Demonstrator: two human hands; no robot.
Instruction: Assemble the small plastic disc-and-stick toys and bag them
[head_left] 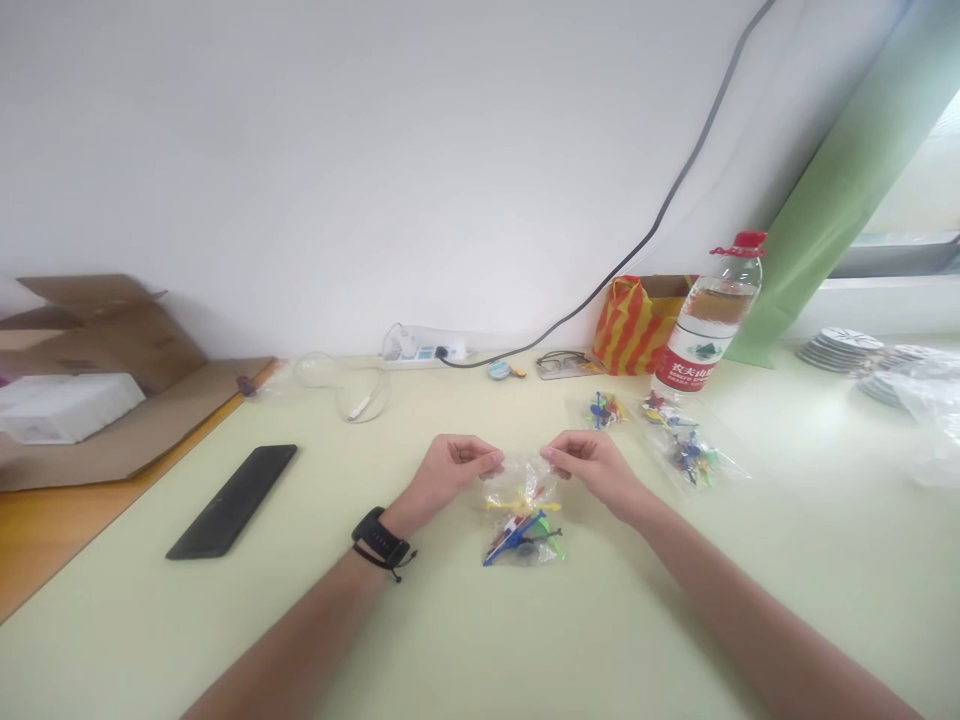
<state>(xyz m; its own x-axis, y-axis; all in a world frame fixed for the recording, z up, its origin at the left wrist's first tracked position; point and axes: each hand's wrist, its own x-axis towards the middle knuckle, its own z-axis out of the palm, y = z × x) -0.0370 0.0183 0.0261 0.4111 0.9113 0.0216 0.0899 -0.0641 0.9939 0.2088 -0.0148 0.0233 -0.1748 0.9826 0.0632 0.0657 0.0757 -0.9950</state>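
Note:
A clear plastic bag (523, 520) with yellow, blue, green, red and white plastic pieces hangs or lies at the middle front, low in the view. My left hand (459, 468) pinches its upper left corner, thumb against fingers. At the upper right corner, my right hand (591, 462) pinches the same bag. The bag's top edge stretches between the two hands, and the coloured pieces sit in its lower part. A black watch (381, 538) is on my left wrist.
Similar bags of coloured pieces (694, 455) lie right of my hands, before a water bottle (701, 335) and a striped bag (637, 325). A black flat object (234, 502) and a cardboard box (142, 335) are left. A power strip (420, 350) is by the wall; stacked discs (840, 345) stand far right.

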